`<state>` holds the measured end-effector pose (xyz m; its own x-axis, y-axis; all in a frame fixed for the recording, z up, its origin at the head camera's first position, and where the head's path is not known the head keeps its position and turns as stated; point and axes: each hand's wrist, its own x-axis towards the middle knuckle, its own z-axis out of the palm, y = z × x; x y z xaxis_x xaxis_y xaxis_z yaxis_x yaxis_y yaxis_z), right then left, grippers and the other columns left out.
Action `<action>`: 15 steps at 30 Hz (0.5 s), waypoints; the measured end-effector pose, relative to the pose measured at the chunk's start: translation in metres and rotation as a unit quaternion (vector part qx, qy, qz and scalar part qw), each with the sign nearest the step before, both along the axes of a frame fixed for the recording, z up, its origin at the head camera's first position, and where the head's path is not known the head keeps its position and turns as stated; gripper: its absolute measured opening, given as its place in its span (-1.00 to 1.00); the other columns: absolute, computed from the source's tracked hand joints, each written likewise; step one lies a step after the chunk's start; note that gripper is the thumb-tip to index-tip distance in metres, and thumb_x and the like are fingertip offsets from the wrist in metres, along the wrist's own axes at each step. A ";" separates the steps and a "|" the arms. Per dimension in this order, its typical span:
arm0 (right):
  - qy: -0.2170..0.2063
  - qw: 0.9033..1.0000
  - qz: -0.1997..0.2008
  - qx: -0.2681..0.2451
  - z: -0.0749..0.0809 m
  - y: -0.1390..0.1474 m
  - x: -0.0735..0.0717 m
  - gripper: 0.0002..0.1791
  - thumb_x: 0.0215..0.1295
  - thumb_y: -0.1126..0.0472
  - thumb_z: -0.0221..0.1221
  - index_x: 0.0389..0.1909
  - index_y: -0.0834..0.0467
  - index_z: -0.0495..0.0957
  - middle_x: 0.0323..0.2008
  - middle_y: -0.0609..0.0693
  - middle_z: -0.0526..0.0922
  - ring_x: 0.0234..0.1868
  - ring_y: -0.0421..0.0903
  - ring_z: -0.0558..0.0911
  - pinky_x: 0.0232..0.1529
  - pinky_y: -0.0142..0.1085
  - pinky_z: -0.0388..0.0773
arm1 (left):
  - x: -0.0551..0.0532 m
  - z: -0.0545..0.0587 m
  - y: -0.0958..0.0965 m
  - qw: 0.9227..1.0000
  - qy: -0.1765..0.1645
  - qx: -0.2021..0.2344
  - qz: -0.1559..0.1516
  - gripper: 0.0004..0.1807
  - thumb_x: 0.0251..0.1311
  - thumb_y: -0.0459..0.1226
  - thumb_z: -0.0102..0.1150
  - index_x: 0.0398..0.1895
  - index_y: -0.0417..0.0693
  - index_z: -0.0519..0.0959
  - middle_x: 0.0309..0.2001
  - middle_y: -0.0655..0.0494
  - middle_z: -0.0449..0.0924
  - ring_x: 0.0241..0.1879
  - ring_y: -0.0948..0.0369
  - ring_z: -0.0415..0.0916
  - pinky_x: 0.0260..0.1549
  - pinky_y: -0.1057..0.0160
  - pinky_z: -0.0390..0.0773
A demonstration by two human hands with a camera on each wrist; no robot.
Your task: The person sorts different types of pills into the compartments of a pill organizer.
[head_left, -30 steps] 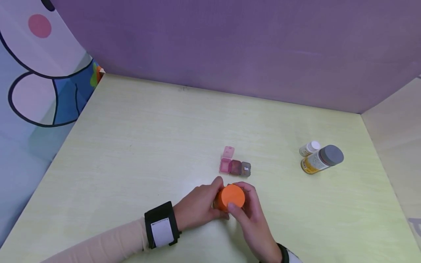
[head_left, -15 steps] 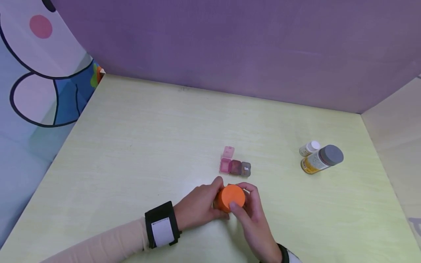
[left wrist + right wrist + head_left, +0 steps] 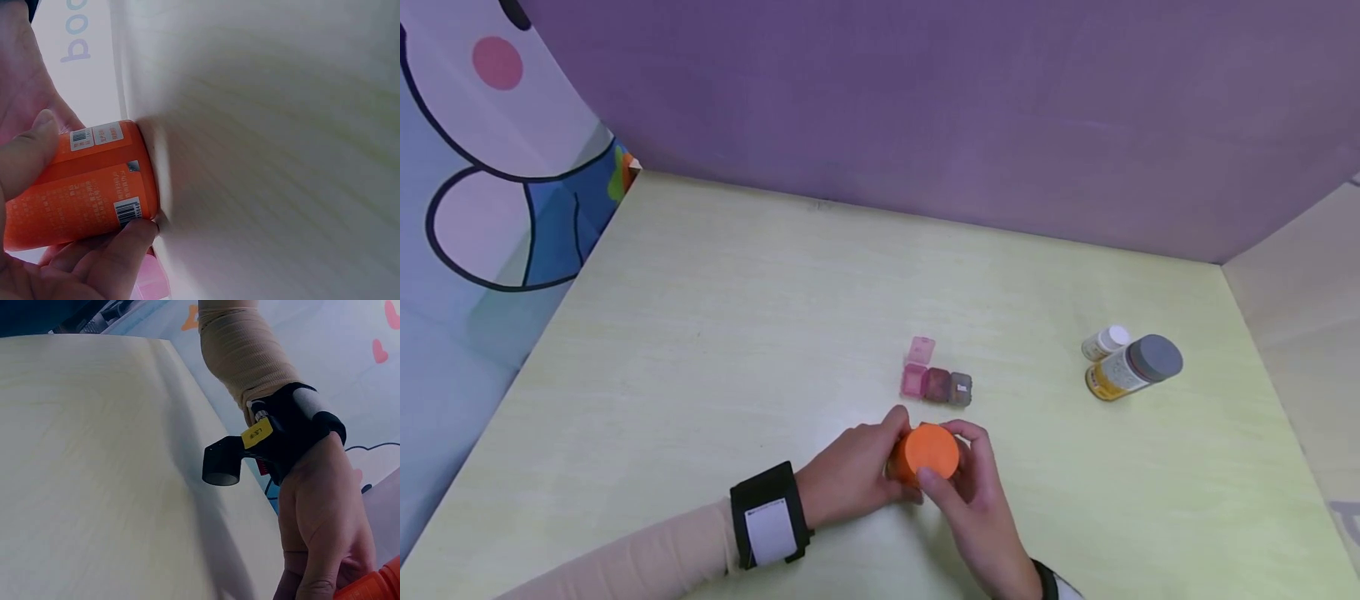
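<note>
Near the front of the table, my left hand (image 3: 857, 467) grips an orange medicine bottle (image 3: 81, 187) around its body. The label with its barcodes shows in the left wrist view, and the bottle's base is right at the tabletop. My right hand (image 3: 977, 508) holds the orange cap (image 3: 932, 450), thumb against its near edge and fingers curled around the far right side. Just beyond the bottle lies a small pill box (image 3: 937, 385) with pink, dark red and grey compartments; its pink lid (image 3: 921, 350) is raised. In the right wrist view, only a corner of the bottle (image 3: 375, 589) shows.
At the right of the table (image 3: 737, 317) stand a small white bottle (image 3: 1107, 342) and a larger grey-capped bottle (image 3: 1133, 367), close together. A purple panel (image 3: 925, 108) borders the back, and a cartoon-printed panel (image 3: 482, 225) the left side.
My right thumb shifts slightly along the cap's near edge, first to the right and then back left. The left hand keeps its grip, and the pill box and other bottles stay in place.
</note>
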<state>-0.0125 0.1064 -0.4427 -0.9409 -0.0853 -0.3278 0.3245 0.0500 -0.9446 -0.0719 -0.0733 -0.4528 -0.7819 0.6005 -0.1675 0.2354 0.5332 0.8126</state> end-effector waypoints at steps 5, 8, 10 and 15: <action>0.007 1.000 0.007 0.005 0.001 0.000 -0.001 -0.44 0.58 0.19 0.08 0.52 0.04 0.25 0.46 0.09 0.42 0.39 -0.01 0.43 0.31 -0.44 0.47 | 0.000 0.000 0.000 1.000 -0.001 -0.002 -0.002 -0.46 0.12 -0.22 0.59 -0.03 0.00 0.38 -0.12 0.08 0.74 -0.24 0.28 0.57 -0.13 0.31 0.61; -0.003 1.000 0.004 0.007 0.001 0.000 0.000 -0.35 0.56 0.18 0.15 0.56 -0.06 0.15 0.46 0.11 0.46 0.38 0.02 0.46 0.29 -0.40 0.51 | 0.000 0.000 0.000 1.000 -0.002 0.000 -0.001 -0.46 0.12 -0.21 0.59 -0.02 0.01 0.38 -0.10 0.09 0.75 -0.24 0.29 0.58 -0.13 0.34 0.61; -0.009 1.000 0.001 0.010 0.001 -0.001 0.000 -0.30 0.53 0.17 0.21 0.54 -0.09 0.09 0.43 0.12 0.51 0.36 0.04 0.50 0.27 -0.40 0.55 | 0.000 0.000 0.000 1.000 -0.004 0.002 0.000 -0.46 0.13 -0.21 0.58 -0.01 0.01 0.38 -0.08 0.08 0.76 -0.23 0.30 0.59 -0.13 0.34 0.62; 0.004 1.000 0.002 0.010 0.001 -0.001 0.000 -0.41 0.53 0.21 0.20 0.44 0.02 0.16 0.40 0.10 0.52 0.33 0.02 0.51 0.30 -0.39 0.52 | 0.000 0.000 0.000 1.000 -0.004 0.003 0.001 -0.47 0.12 -0.23 0.59 -0.03 0.01 0.39 -0.08 0.08 0.76 -0.22 0.28 0.59 -0.10 0.32 0.63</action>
